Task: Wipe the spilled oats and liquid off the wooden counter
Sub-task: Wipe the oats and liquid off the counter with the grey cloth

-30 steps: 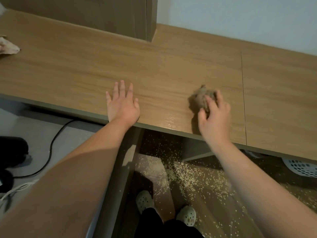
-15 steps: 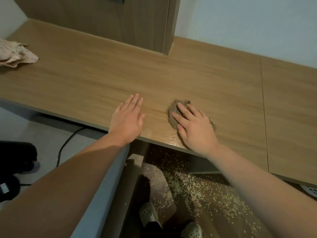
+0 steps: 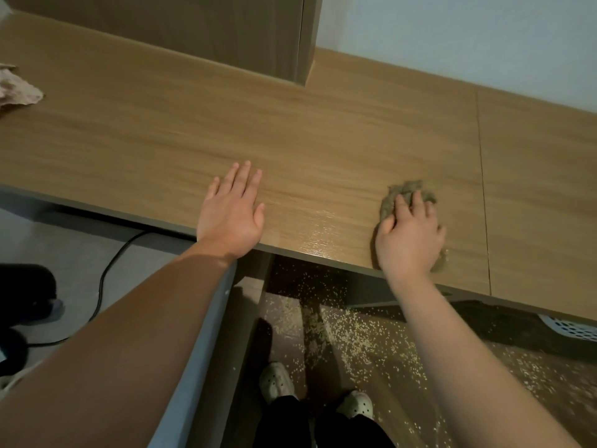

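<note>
The wet patch [image 3: 318,236] shines on the near edge of the counter [image 3: 161,140], between the two hands. I can make out no loose grains on top, while the oats [image 3: 352,331] lie scattered on the floor below that edge. The grey cloth [image 3: 403,192] sits just right of the sheen, close to the seam [image 3: 483,189]. The right hand [image 3: 410,240] is on it, fingers [image 3: 402,205] bent over the wad and bunching it against the wood. From here I would drag the cloth leftward through the patch in overlapping passes, pressing flat with the palm so it soaks up the liquid and doesn't smear it. I would turn to a drier face if streaks remain, and stop short of the lip so nothing more drips onto the floor. The left hand [image 3: 231,218] lies flat to the left, fingers straight and slightly apart, a good brace. A crumpled rag [image 3: 17,88] waits far left as a spare.
</note>
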